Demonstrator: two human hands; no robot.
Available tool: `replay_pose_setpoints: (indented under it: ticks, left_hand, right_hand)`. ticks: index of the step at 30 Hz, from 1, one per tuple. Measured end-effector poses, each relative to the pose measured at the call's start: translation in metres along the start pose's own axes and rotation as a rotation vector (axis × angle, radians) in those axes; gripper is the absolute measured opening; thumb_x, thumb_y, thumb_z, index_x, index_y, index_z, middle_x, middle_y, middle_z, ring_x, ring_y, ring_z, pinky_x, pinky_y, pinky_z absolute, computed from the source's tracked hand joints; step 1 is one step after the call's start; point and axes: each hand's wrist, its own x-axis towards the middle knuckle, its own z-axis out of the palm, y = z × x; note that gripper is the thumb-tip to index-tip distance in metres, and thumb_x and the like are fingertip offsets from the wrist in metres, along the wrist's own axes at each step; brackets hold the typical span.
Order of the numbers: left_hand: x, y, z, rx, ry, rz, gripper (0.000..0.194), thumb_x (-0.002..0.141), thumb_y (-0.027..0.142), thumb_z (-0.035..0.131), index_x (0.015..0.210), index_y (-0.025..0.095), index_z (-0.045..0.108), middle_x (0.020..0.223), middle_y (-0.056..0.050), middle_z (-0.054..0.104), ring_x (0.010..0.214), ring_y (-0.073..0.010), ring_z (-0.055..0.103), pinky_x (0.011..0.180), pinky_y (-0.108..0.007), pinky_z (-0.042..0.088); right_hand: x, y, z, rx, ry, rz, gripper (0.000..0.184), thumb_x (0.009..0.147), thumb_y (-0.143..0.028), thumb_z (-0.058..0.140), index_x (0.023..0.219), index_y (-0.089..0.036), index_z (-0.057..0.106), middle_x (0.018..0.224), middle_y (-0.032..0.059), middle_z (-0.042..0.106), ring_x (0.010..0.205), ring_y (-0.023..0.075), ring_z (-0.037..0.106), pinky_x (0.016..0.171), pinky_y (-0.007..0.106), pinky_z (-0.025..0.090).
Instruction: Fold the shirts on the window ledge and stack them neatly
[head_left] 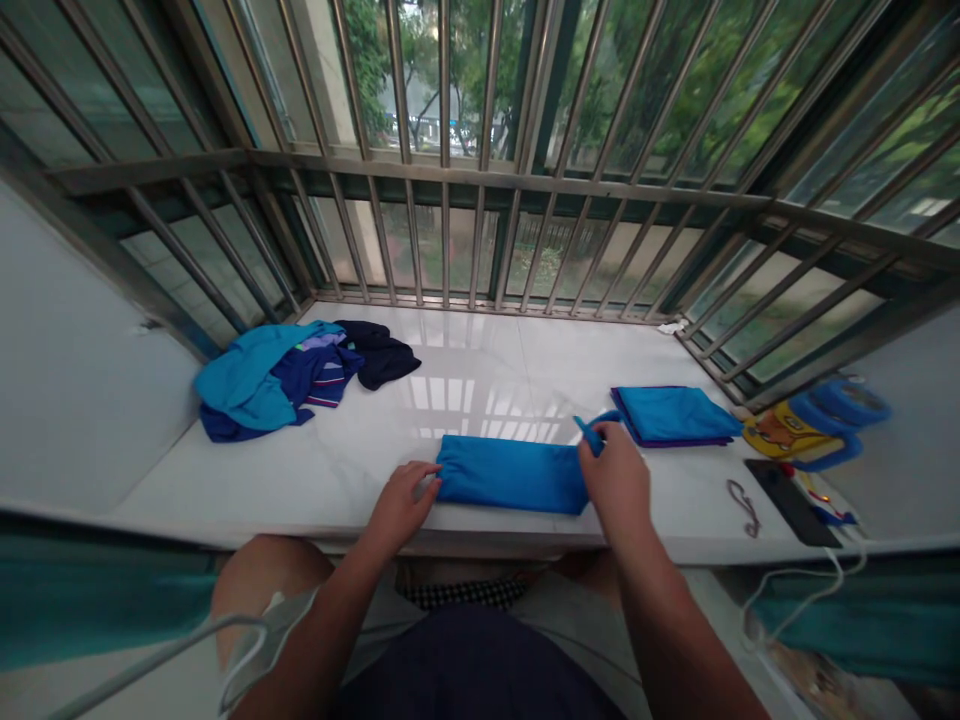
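Note:
A blue garment lies folded into a long strip near the front edge of the white marble sill. My left hand rests on its left end with the fingers curled against the cloth. My right hand is closed on the right end and pinches a small flap of the blue cloth lifted off the sill. A finished folded blue garment lies just right of it, on top of a darker one.
A heap of unfolded blue and navy clothes lies at the back left. At the right edge are a yellow and blue toy, a black flat item and a small metal clip. Metal window bars enclose the sill.

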Motion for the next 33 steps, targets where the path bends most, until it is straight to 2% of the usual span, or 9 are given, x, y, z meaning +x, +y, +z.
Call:
replay_pose_setpoints:
  ticks: [4, 7, 10, 13, 18, 21, 24, 28, 33]
  left_hand:
    - [0.008, -0.004, 0.011, 0.027, -0.042, 0.000, 0.031, 0.099, 0.037, 0.056, 0.112, 0.025, 0.082, 0.114, -0.011, 0.083, 0.110, -0.0304, 0.073, 0.104, -0.048, 0.056]
    - [0.008, -0.015, 0.009, 0.069, -0.060, -0.037, 0.033, 0.094, 0.023, 0.052, 0.107, 0.024, 0.082, 0.112, -0.011, 0.083, 0.109, -0.0297, 0.074, 0.104, -0.048, 0.057]
    - [0.000, -0.028, 0.000, 0.081, -0.024, -0.013, 0.035, 0.090, 0.017, 0.050, 0.103, 0.025, 0.082, 0.114, -0.009, 0.084, 0.110, -0.0278, 0.074, 0.106, -0.047, 0.056]
    - [-0.009, -0.040, -0.010, 0.092, 0.076, 0.037, 0.032, 0.094, 0.020, 0.051, 0.103, 0.025, 0.081, 0.116, -0.009, 0.083, 0.113, -0.0274, 0.074, 0.108, -0.047, 0.056]
    - [-0.013, -0.044, -0.010, 0.190, 0.155, 0.050, 0.027, 0.099, 0.027, 0.053, 0.104, 0.025, 0.079, 0.113, -0.009, 0.083, 0.111, -0.0288, 0.074, 0.106, -0.048, 0.056]
    - [-0.013, -0.041, -0.003, 0.307, 0.163, 0.058, 0.025, 0.097, 0.027, 0.054, 0.103, 0.024, 0.079, 0.115, -0.011, 0.082, 0.111, -0.0310, 0.073, 0.105, -0.049, 0.054]
    - [-0.016, -0.038, 0.002, 0.386, 0.168, 0.059, 0.025, 0.096, 0.027, 0.055, 0.104, 0.024, 0.078, 0.119, -0.012, 0.081, 0.113, -0.0327, 0.072, 0.105, -0.050, 0.053]
    - [-0.017, -0.037, 0.003, 0.413, 0.174, 0.059, 0.023, 0.096, 0.026, 0.055, 0.103, 0.025, 0.077, 0.118, -0.011, 0.081, 0.113, -0.0322, 0.072, 0.107, -0.049, 0.052]
    - [-0.017, -0.038, 0.004, 0.404, 0.180, 0.070, 0.022, 0.095, 0.026, 0.056, 0.102, 0.025, 0.077, 0.117, -0.011, 0.081, 0.112, -0.0321, 0.072, 0.108, -0.049, 0.052]
  right_hand:
    - [-0.050, -0.105, 0.058, 0.062, -0.150, -0.426, 0.022, 0.099, -0.020, 0.058, 0.117, -0.022, 0.071, 0.115, 0.0127, 0.075, 0.105, 0.0294, 0.068, 0.094, 0.041, 0.053]
    - [-0.095, -0.143, 0.113, 0.013, -0.378, -0.664, 0.023, 0.104, -0.019, 0.055, 0.118, -0.019, 0.073, 0.125, 0.0178, 0.075, 0.117, 0.0334, 0.067, 0.105, 0.052, 0.053]
    - [-0.132, -0.136, 0.149, 0.046, -0.382, -0.777, 0.052, 0.104, -0.039, 0.064, 0.148, -0.012, 0.062, 0.162, 0.0251, 0.055, 0.149, 0.0407, 0.052, 0.123, 0.063, 0.040]
    - [-0.153, -0.103, 0.161, 0.084, -0.356, -0.927, 0.085, 0.094, -0.054, 0.079, 0.160, -0.008, 0.051, 0.174, 0.0279, 0.037, 0.160, 0.0441, 0.039, 0.128, 0.063, 0.037]
    - [-0.162, -0.056, 0.149, 0.136, -0.390, -1.051, 0.036, 0.102, -0.016, 0.061, 0.136, -0.021, 0.073, 0.158, 0.0131, 0.064, 0.146, 0.0290, 0.061, 0.122, 0.047, 0.050]
    - [-0.146, -0.045, 0.126, 0.292, -0.455, -0.851, 0.030, 0.102, -0.020, 0.060, 0.126, -0.026, 0.076, 0.139, 0.0083, 0.077, 0.126, 0.0255, 0.074, 0.108, 0.039, 0.059]
    - [-0.103, -0.036, 0.093, 0.555, -0.359, -0.357, 0.024, 0.103, -0.039, 0.063, 0.118, -0.026, 0.075, 0.116, 0.0070, 0.083, 0.104, 0.0269, 0.079, 0.093, 0.040, 0.064]
    - [-0.019, -0.008, 0.047, 1.064, -0.126, 0.254, 0.047, 0.089, -0.066, 0.077, 0.105, -0.024, 0.066, 0.080, -0.0008, 0.074, 0.074, 0.0229, 0.072, 0.071, 0.036, 0.063]
    - [0.068, 0.051, 0.002, 1.414, 0.134, 0.410, 0.056, 0.074, -0.055, 0.095, 0.107, -0.023, 0.062, 0.083, -0.0025, 0.074, 0.081, 0.0209, 0.073, 0.080, 0.039, 0.065]
